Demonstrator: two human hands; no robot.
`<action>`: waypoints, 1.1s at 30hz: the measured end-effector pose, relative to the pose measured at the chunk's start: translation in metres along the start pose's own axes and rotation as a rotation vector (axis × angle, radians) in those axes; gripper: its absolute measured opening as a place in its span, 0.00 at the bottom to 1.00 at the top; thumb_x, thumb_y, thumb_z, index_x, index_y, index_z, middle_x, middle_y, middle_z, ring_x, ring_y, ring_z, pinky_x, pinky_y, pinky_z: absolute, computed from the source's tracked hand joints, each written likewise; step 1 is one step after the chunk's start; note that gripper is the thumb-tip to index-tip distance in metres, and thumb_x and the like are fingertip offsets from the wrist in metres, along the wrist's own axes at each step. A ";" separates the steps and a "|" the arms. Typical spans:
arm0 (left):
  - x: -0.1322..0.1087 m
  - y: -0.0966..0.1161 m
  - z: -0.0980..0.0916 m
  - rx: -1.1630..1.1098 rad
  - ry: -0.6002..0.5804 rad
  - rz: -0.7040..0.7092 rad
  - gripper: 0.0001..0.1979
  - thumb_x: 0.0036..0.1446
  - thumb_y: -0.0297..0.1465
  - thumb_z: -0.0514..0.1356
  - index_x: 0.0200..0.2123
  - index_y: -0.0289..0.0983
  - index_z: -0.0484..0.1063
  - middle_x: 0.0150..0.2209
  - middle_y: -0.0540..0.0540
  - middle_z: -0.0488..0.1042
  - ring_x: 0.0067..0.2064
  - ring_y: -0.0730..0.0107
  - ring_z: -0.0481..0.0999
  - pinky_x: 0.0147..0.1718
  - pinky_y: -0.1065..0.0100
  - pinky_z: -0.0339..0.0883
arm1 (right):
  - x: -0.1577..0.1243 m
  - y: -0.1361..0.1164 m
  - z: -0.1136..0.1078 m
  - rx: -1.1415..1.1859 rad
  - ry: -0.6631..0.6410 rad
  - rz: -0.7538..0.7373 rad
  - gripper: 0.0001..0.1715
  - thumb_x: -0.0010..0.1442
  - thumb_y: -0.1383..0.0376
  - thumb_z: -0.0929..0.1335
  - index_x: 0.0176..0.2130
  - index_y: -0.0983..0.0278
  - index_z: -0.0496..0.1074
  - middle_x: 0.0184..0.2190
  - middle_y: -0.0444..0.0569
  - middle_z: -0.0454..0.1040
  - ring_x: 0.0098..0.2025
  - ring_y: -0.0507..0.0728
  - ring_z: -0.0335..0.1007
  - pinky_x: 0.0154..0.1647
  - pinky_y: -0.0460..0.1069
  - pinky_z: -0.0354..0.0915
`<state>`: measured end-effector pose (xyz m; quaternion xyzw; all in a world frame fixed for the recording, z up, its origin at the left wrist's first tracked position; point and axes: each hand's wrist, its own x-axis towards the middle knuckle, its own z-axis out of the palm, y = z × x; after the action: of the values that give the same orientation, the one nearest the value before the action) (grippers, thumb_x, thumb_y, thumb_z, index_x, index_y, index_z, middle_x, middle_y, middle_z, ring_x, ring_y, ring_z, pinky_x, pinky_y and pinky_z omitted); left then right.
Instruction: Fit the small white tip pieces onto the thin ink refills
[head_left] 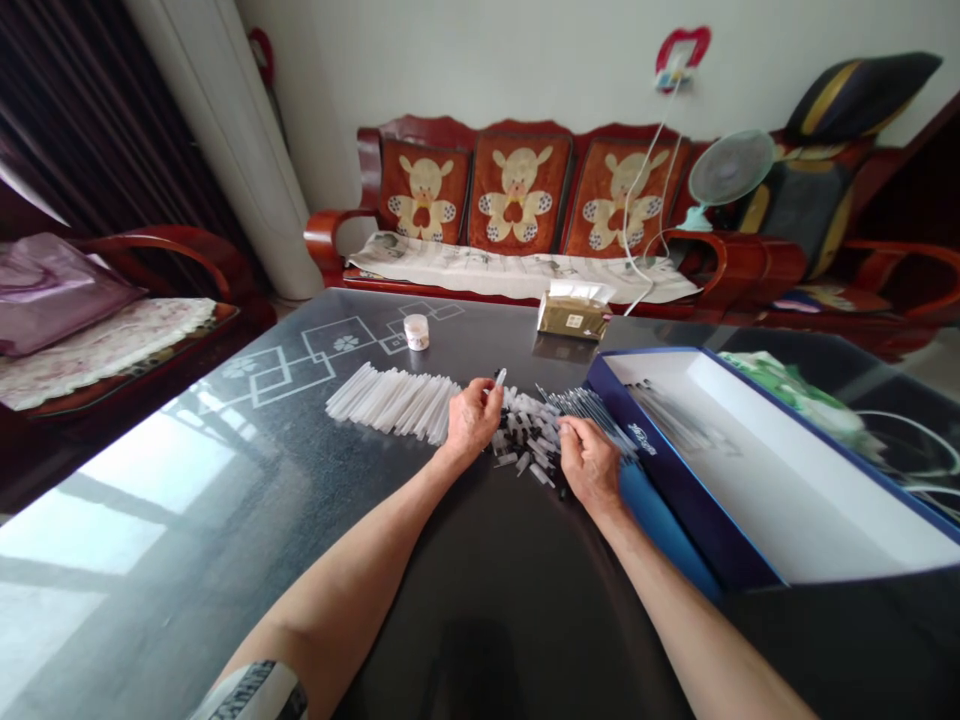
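The left hand (472,420) is closed in a pinch on a clear plastic pen tube (499,378), which sticks up past the fingers. The right hand (590,462) is curled, its fingertips (568,428) on a heap of black-tipped pen parts (529,432) between the hands; whether it grips any, I cannot tell. A row of white plastic tubes (394,402) lies left of the left hand, and an open blue box (645,440) sits right of the right hand.

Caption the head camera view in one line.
Left hand holds a clear tube, right hand touches a pile of tubes beside an open blue box.
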<state>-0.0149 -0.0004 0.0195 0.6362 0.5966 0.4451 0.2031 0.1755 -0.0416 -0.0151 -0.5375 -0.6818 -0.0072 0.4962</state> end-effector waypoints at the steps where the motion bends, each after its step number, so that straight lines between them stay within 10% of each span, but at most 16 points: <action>1: 0.000 0.001 0.000 0.015 0.002 0.003 0.14 0.61 0.40 0.53 0.39 0.39 0.74 0.24 0.52 0.74 0.28 0.73 0.73 0.31 0.73 0.61 | 0.001 -0.001 0.001 -0.013 -0.009 -0.012 0.13 0.62 0.64 0.61 0.37 0.62 0.74 0.33 0.51 0.77 0.37 0.57 0.74 0.41 0.51 0.68; 7: 0.023 0.006 -0.022 0.200 0.046 0.033 0.13 0.61 0.37 0.54 0.38 0.40 0.78 0.31 0.48 0.77 0.34 0.71 0.74 0.33 0.73 0.61 | 0.001 -0.004 -0.001 -0.064 -0.035 -0.071 0.13 0.62 0.66 0.60 0.36 0.62 0.74 0.32 0.51 0.76 0.35 0.57 0.72 0.39 0.50 0.66; 18: 0.066 -0.072 -0.152 0.661 0.076 -0.247 0.08 0.55 0.32 0.58 0.30 0.35 0.76 0.21 0.47 0.68 0.33 0.62 0.71 0.35 0.64 0.60 | 0.002 -0.002 0.002 -0.043 -0.017 -0.073 0.13 0.61 0.67 0.60 0.35 0.63 0.73 0.31 0.52 0.76 0.34 0.57 0.72 0.38 0.50 0.66; 28: 0.065 -0.066 -0.146 0.659 0.104 -0.190 0.12 0.58 0.31 0.55 0.25 0.33 0.73 0.18 0.48 0.62 0.33 0.63 0.69 0.35 0.64 0.60 | 0.002 -0.001 0.004 -0.054 -0.067 -0.021 0.13 0.60 0.68 0.60 0.34 0.63 0.73 0.31 0.52 0.75 0.35 0.57 0.72 0.40 0.50 0.66; 33: 0.031 -0.033 -0.094 0.601 0.067 0.062 0.13 0.61 0.33 0.53 0.34 0.37 0.77 0.33 0.45 0.75 0.37 0.66 0.73 0.37 0.68 0.63 | 0.003 -0.004 0.003 -0.028 -0.049 0.006 0.14 0.60 0.67 0.59 0.34 0.64 0.73 0.32 0.52 0.74 0.36 0.57 0.71 0.41 0.51 0.67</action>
<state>-0.1130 0.0103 0.0525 0.6707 0.6882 0.2751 -0.0277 0.1708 -0.0389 -0.0124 -0.5466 -0.6919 -0.0022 0.4717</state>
